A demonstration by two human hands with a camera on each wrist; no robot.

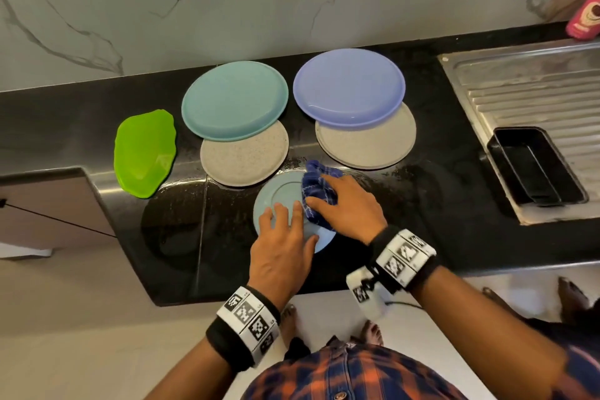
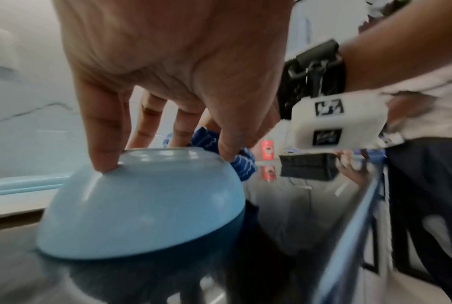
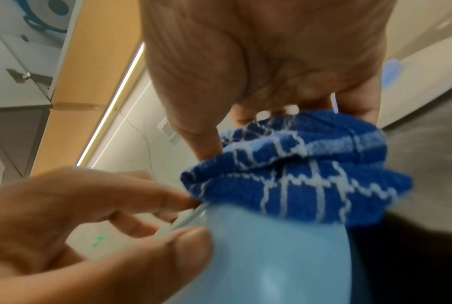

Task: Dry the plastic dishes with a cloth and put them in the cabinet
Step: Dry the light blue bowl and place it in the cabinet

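Light blue bowl [image 1: 276, 201] sits upside down on black worktop [image 1: 422, 204], near front edge, approx centre of head view. Left hand [image 1: 279, 253] on top of it, fingers [image 2: 102, 152] spread and fairly straight, tips pressing the base ring to pin it; nothing gripped. Right hand [image 1: 344, 204] at bowl's 2 o'clock, fingers curled round a bunched blue checked cloth [image 3: 297, 181], pressing it vs the bowl's outer wall.

Other dishes at 12 o'clock, further back: teal plate [image 1: 233, 101] overlapping a speckled grey plate [image 1: 243, 159]; purple plate [image 1: 349, 86] overlapping a 2nd grey plate [image 1: 373, 146]. Green dish [image 1: 144, 153] at 10 o'clock. Sink drainer [image 1: 535, 91] at 2 o'clock w/ black tray [image 1: 535, 166].

Handling, my guess: bowl is thin plastic, light, stiff, not fragile, prob. slick while wet. Worktop looks wet round it, so it'll skate unless held down. Best hold: rim pinch, thumb outside & fingers inside, once flipped; inside likely not yet dried. Cabinet not clearly in view.
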